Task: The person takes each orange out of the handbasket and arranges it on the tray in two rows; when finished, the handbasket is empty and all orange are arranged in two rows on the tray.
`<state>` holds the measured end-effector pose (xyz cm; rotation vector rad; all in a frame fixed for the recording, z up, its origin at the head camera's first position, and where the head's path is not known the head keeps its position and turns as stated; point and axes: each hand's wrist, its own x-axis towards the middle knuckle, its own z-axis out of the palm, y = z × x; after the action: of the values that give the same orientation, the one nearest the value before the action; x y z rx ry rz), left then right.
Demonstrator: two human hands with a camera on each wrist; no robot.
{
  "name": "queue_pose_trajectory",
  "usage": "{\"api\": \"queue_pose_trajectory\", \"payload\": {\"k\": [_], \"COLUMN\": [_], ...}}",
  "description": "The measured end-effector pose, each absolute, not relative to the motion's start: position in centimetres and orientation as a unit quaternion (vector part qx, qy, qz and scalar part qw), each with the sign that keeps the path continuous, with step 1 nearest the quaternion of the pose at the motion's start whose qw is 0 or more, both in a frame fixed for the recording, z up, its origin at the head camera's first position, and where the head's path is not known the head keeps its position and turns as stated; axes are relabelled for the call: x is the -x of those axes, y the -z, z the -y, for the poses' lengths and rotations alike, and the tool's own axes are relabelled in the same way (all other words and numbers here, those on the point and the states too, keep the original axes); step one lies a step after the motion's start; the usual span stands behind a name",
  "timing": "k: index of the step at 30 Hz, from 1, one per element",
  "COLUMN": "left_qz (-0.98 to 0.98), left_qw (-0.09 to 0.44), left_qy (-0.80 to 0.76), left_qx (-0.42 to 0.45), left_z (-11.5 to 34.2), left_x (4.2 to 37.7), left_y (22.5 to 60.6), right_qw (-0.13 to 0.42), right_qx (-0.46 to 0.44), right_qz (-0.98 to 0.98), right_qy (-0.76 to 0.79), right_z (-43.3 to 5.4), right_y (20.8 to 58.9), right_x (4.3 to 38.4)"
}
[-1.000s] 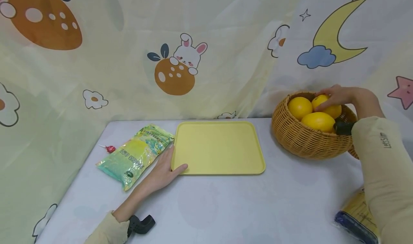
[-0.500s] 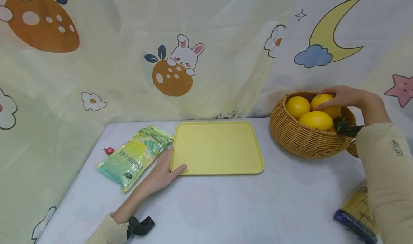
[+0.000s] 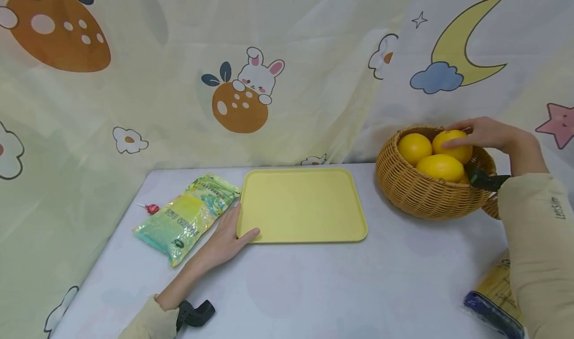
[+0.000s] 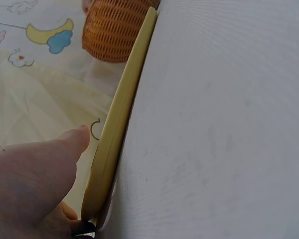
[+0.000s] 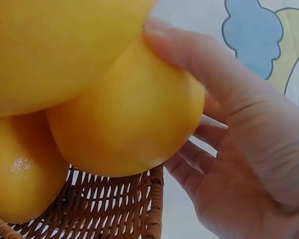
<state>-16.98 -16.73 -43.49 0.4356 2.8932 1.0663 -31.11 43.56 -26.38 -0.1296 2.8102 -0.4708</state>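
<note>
In the head view, my right hand (image 3: pixel 486 132) reaches over the wicker basket (image 3: pixel 426 197) and holds the rear right yellow-orange orange (image 3: pixel 453 147). The right wrist view shows the thumb on the near side of this orange (image 5: pixel 129 109), with the other fingers behind it. Another round orange (image 3: pixel 414 148) and an elongated yellow fruit (image 3: pixel 440 167) lie in the basket beside it. My left hand (image 3: pixel 226 237) rests at the front left corner of a yellow tray (image 3: pixel 302 207), its fingers straight along the left edge and its thumb over the rim (image 4: pixel 107 164).
A green and yellow plastic bag (image 3: pixel 188 217) lies left of the tray, beside a red lollipop (image 3: pixel 153 208). At the lower right a yellow package with a dark blue end (image 3: pixel 491 299) is partly covered by the right sleeve. A printed cloth backdrop (image 3: pixel 314 80) rises behind the table.
My right hand has shifted slightly right and up on the rear right orange, which remains in the basket. The left hand and the tray stay put.
</note>
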Motion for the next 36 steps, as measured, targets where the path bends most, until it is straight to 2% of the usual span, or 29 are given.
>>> {"api": "queue_pose_trajectory", "payload": {"k": [6, 21, 29, 36], "left_qz": [-0.927, -0.925, -0.926, -0.933], "left_qw": [0.012, 0.007, 0.01, 0.022], "left_qy": [-0.346, -0.35, -0.348, -0.326], "left_qx": [-0.144, -0.148, -0.148, -0.15], "left_z": [16.7, 16.6, 16.8, 16.7], "left_x": [17.1, 16.8, 16.8, 16.8], "left_y": [43.3, 43.1, 43.3, 43.4], "right_qw": [0.137, 0.063, -0.016, -0.091], "right_qx": [0.025, -0.023, -0.014, 0.043], "right_qz": [-0.972, -0.929, -0.9, -0.864], "right_qy": [0.192, 0.363, 0.435, 0.493], "right_z": [-43.8, -43.4, -39.4, -32.3], "right_y": [25.8, 24.6, 22.5, 20.8], "right_x": [30.9, 30.6, 30.1, 29.5]}}
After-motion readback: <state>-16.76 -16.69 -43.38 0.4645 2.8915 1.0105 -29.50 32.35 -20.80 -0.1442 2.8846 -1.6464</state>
